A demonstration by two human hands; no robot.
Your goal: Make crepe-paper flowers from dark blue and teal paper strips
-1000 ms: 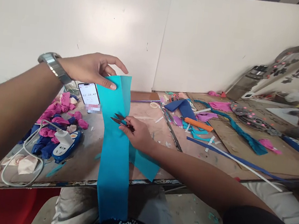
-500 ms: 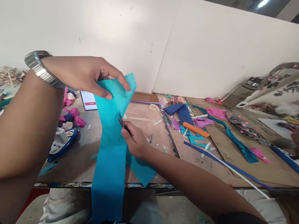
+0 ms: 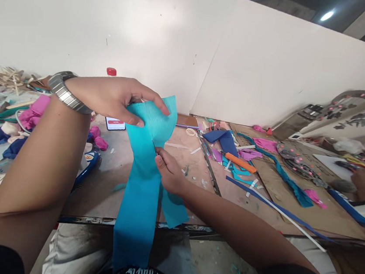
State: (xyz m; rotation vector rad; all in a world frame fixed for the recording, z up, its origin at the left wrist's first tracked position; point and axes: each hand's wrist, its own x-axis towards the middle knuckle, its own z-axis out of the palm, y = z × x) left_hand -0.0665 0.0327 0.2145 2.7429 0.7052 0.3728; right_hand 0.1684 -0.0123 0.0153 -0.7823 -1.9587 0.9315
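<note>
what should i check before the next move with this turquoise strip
1. Left hand gripping the turquoise strip near its top: ok.
2. Right hand holding the snips: ok.
3. Left hand apart from the snips: ok, a gap shows.
4. Snips open or shut: cannot tell, mostly hidden.
5. Turquoise strip flat: not ok, it bends and hangs past the edge of the table.
6. Orange tool away from both hands: ok.

The head camera looks forward-down, hands (image 3: pixel 121 99) close.

Snips (image 3: pixel 155 145) mostly hidden by right fingers (image 3: pixel 164 155) — power strip (image 3: pixel 90 161) partly behind left forearm (image 3: pixel 48 157).
</note>
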